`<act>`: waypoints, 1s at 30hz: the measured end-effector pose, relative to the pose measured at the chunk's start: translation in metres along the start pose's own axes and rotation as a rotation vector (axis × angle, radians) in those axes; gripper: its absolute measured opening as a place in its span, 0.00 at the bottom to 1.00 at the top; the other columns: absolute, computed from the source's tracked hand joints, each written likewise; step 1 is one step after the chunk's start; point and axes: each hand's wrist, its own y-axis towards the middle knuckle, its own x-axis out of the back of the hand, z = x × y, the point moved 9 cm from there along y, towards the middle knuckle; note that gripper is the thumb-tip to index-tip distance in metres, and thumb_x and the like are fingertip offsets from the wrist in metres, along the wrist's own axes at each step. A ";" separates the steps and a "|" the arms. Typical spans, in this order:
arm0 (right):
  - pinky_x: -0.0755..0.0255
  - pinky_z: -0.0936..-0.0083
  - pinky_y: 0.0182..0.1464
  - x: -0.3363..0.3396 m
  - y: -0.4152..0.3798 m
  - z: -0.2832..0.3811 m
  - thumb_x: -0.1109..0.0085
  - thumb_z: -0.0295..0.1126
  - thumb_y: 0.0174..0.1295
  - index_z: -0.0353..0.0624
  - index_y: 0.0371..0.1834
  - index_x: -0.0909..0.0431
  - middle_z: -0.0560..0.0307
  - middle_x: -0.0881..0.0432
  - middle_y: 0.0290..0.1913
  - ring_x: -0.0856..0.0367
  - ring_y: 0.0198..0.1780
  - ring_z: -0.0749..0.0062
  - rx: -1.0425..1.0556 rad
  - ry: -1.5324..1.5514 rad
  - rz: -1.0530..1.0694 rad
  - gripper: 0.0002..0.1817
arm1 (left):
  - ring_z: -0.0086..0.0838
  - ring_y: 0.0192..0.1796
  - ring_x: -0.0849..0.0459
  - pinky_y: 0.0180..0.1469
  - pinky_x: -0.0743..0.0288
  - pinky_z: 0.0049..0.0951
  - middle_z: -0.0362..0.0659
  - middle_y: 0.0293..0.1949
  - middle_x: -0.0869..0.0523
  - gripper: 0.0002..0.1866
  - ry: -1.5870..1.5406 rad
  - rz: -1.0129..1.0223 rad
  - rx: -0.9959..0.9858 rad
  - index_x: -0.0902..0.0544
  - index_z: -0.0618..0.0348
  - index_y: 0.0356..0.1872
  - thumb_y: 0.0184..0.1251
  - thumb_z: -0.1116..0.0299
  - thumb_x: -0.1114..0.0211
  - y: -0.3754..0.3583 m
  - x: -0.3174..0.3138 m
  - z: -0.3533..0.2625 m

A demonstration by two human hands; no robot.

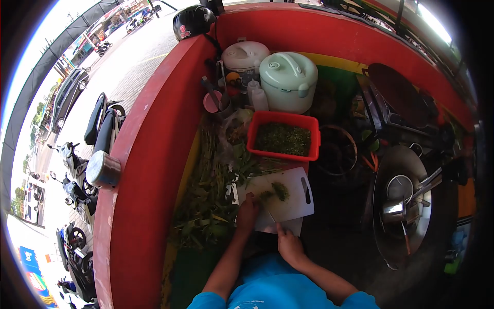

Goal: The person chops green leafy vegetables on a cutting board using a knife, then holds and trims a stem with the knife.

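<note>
Small white print (249,304) on blue shirt (285,283), reddish mark (182,30) on black helmet (195,20), both too small to read

Cutting board (296,198) center, tub of chopped greens (283,139) just above it. Rice cookers (289,82) behind tub. Leafy stalks (203,206) left of board. Wok (404,206) at right, strainer (399,187) in it.

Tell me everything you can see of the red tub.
The red tub is open, rectangular and plastic-looking, with rounded corners and a small lug on its right side. It stands upright beyond the white cutting board, in front of the pale green cooker, holding finely chopped greens. Neither the left hand nor right hand touches it.
</note>
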 end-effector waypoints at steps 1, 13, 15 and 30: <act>0.16 0.45 0.40 0.007 -0.003 0.000 0.47 0.29 0.73 0.42 0.77 0.31 0.30 0.17 0.45 0.13 0.37 0.34 -0.014 0.031 0.024 0.28 | 0.53 0.48 0.10 0.51 0.17 0.50 0.54 0.44 0.09 0.24 -0.059 -0.022 -0.020 0.30 0.59 0.62 0.67 0.75 0.35 -0.001 0.004 -0.002; 0.15 0.48 0.39 -0.001 -0.007 0.004 0.49 0.28 0.73 0.42 0.78 0.32 0.35 0.16 0.42 0.12 0.34 0.37 -0.003 -0.012 0.092 0.29 | 0.51 0.49 0.09 0.51 0.17 0.48 0.53 0.44 0.09 0.25 -0.066 -0.044 -0.070 0.29 0.59 0.63 0.66 0.77 0.34 0.000 0.006 -0.006; 0.16 0.48 0.39 -0.007 0.002 0.002 0.49 0.28 0.73 0.41 0.78 0.31 0.35 0.16 0.41 0.12 0.35 0.37 -0.005 -0.030 0.091 0.29 | 0.51 0.49 0.09 0.51 0.17 0.48 0.53 0.44 0.09 0.25 -0.046 -0.058 -0.083 0.29 0.58 0.63 0.66 0.77 0.34 0.002 0.005 -0.005; 0.16 0.47 0.39 0.001 -0.010 0.006 0.49 0.28 0.73 0.42 0.80 0.34 0.34 0.17 0.41 0.12 0.35 0.36 0.032 0.023 0.062 0.30 | 0.58 0.43 0.11 0.45 0.19 0.56 0.61 0.37 0.12 0.24 -0.133 -0.075 -0.060 0.30 0.58 0.64 0.68 0.72 0.36 0.000 0.004 0.002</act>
